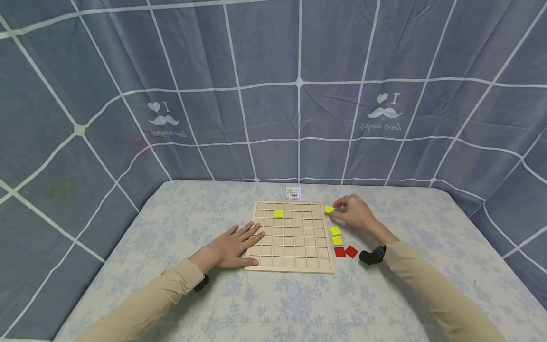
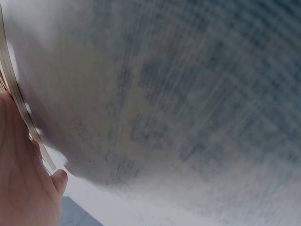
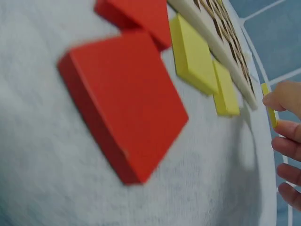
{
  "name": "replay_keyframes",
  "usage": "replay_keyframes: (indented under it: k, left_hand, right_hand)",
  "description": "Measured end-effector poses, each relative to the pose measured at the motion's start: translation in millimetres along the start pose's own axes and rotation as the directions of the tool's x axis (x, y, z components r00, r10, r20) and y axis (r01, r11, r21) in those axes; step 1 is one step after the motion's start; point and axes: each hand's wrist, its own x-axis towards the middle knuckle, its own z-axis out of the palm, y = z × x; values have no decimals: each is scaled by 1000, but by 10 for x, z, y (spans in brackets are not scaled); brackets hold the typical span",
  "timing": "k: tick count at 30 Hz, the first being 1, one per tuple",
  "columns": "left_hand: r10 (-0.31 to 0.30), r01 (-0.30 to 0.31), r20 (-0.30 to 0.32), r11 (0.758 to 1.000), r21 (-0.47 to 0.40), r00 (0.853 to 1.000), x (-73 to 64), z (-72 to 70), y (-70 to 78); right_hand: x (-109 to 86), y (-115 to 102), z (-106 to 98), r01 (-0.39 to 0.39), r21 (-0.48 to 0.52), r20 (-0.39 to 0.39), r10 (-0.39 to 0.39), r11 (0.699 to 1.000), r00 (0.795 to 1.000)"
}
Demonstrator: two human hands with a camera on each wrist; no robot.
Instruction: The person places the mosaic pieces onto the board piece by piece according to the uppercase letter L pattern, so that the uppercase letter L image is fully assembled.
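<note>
Right hand (image 1: 356, 213) pinching a yellow tile (image 1: 328, 209) just off the wooden grid board (image 1: 290, 256).

The tile sits by the board's far right corner, between thumb and fingertips (image 3: 275, 100). The left hand (image 1: 232, 247) lies flat, fingers spread, on the board's near left edge. One yellow square (image 1: 278, 213) fills a far cell; two yellow tiles (image 1: 336, 235) and two red tiles (image 1: 345, 251) lie on the table right of the board.
</note>
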Motion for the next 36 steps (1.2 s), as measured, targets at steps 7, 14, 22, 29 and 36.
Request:
replay_keyframes:
  k: [7, 14, 22, 29, 36]
  left_hand:
    - [-4, 4, -4, 1000, -10, 1000, -12, 1, -7]
    - [-5, 5, -6, 1000, -10, 1000, -15, -6, -6]
    - [-6, 6, -1, 1000, -8, 1000, -10, -7, -2]
    - [-16, 16, 9, 1000, -8, 1000, -5, -14, 3]
    - [-19, 20, 13, 1000, -13, 1000, 2, -10, 4]
  right_hand:
    - [-31, -189, 51, 17, 20, -8, -17, 1000, 1000]
    - [9, -433, 154, 72, 33, -11, -71, 997, 997]
    - [56, -737, 338, 136, 102, -6, -136, 986, 991]
    - [148, -926, 476, 154, 143, 5, -156, 978, 988]
    - [228, -1054, 597, 142, 146, 48, -150, 979, 988]
